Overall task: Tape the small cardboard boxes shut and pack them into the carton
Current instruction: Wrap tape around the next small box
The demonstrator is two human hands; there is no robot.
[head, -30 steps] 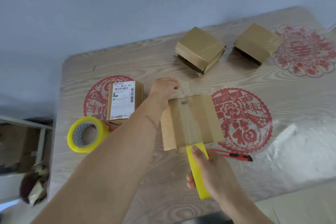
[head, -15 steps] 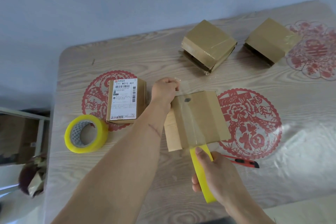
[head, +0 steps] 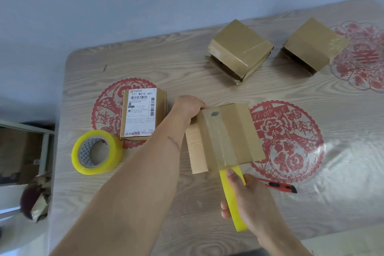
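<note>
I see my left hand (head: 190, 105) curled over the far left corner of the small cardboard box (head: 223, 138) lying mid-table, fingers gripping its edge. My right hand (head: 247, 199) holds a yellow tape roll (head: 232, 195) edge-on at the box's near side, fingers wrapped round it, index finger pressed on the rim; clear tape runs up the box top. A labelled box (head: 141, 113) and a second tape roll (head: 96, 151) sit left, two taped boxes (head: 240, 48) (head: 313, 44) far right, a red cutter (head: 278, 187) near right.
</note>
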